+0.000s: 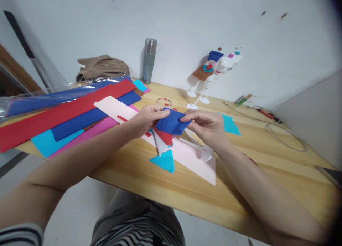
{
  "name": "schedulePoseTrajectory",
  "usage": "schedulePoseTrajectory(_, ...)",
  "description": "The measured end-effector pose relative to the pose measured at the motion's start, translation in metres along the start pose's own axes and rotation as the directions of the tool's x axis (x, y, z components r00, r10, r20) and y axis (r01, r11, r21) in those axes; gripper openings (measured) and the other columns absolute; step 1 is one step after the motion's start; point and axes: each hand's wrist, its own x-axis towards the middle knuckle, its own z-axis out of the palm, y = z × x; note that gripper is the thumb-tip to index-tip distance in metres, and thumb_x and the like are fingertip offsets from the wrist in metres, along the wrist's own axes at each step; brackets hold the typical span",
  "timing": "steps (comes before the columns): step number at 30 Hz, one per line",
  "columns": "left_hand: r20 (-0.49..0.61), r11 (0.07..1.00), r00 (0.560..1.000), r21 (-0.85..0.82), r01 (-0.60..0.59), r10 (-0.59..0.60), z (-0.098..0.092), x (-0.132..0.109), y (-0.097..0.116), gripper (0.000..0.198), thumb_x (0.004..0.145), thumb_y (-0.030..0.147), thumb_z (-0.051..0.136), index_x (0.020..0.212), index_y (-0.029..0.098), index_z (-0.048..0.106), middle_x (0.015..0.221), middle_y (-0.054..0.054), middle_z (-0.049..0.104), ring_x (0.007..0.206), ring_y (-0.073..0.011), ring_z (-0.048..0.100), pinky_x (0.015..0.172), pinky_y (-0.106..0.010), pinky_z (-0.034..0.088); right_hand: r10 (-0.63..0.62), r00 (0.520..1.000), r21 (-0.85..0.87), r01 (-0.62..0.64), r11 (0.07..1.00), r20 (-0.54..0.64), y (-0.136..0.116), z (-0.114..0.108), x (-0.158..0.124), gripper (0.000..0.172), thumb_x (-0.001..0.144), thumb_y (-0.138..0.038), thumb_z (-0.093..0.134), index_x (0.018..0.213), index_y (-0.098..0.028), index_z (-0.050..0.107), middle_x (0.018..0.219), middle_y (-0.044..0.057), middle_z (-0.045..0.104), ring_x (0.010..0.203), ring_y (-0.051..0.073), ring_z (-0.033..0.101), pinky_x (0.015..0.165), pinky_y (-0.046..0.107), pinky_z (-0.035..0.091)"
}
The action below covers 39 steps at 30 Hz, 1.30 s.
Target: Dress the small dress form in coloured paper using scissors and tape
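Note:
A small dark blue piece of crepe paper [173, 122] is stretched between my hands above the table. My left hand [148, 119] pinches its left edge with the thumb on top. At the right edge, my right hand [204, 126] grips it between thumb and fingers. Beneath it lie a red scrap [166, 138], a white folded scrap [160, 146] and a turquoise triangle [164, 161]. They partly cover a long pale pink strip [197, 164]. A clear white plastic stand [206, 153] lies on that strip below my right hand, partly hidden by it.
Long red [66, 110], blue and other coloured strips cross the table's left side, with a plastic-wrapped bundle [53, 98] behind. A brown cloth [103, 67], a flask [149, 60] and dressed figures on stands [211, 66] are at the back. A cable [283, 141] curls at right.

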Motion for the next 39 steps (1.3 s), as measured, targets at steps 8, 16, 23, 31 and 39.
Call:
schedulePoseTrajectory(8,-0.07,0.991,0.994,0.093,0.095,-0.089,0.002,0.001,-0.001,0.024,0.081,0.027,0.082,0.071,0.011,0.067,0.052,0.001,0.059,0.045,-0.0071,0.055,0.046,-0.017,0.044,0.117,0.983,0.026,-0.115,0.993,-0.144,-0.004,0.006,0.001,0.007,0.083,-0.037,0.082,0.083,-0.03,0.08,0.081,0.001,0.078,0.073,0.018,0.071,0.067,0.033,0.058)
schedulePoseTrajectory(16,-0.089,0.988,0.996,0.153,0.025,-0.011,0.004,0.0,0.003,0.029,0.092,0.018,0.063,0.065,0.01,0.07,0.064,-0.005,0.07,0.051,-0.0076,0.061,0.052,-0.017,0.05,0.398,0.894,0.247,-0.346,0.905,-0.206,-0.001,0.01,0.007,0.026,0.065,-0.042,0.092,0.067,-0.025,0.072,0.061,-0.002,0.069,0.054,0.014,0.061,0.053,0.029,0.052)
schedulePoseTrajectory(23,-0.058,0.978,0.997,0.207,-0.029,0.042,0.001,0.0,-0.002,0.019,0.086,0.023,0.068,0.074,0.011,0.078,0.076,-0.008,0.077,0.059,-0.01,0.065,0.055,-0.019,0.053,0.44,0.872,0.267,-0.381,0.885,-0.213,0.001,0.011,0.006,0.029,0.064,-0.039,0.093,0.067,-0.026,0.067,0.056,-0.002,0.067,0.051,0.016,0.062,0.05,0.032,0.053)
schedulePoseTrajectory(31,-0.017,0.985,1.0,0.173,-0.003,0.007,0.003,-0.002,-0.002,0.024,0.081,0.034,0.074,0.08,0.009,0.077,0.085,-0.012,0.078,0.066,-0.0143,0.069,0.058,-0.023,0.058,0.402,0.883,0.264,-0.339,0.903,-0.24,0.005,0.012,0.004,0.03,0.066,-0.038,0.094,0.07,-0.029,0.065,0.061,-0.001,0.069,0.055,0.019,0.067,0.054,0.036,0.059)
schedulePoseTrajectory(39,0.012,0.949,0.995,0.299,-0.099,0.1,0.004,-0.002,-0.006,0.043,0.065,0.042,0.089,0.093,0.013,0.077,0.086,-0.007,0.077,0.069,-0.0131,0.068,0.059,-0.021,0.057,0.395,0.897,0.219,-0.352,0.91,-0.2,-0.001,0.015,0.003,0.026,0.071,-0.035,0.09,0.07,-0.027,0.065,0.063,-0.001,0.071,0.057,0.019,0.069,0.058,0.036,0.061)
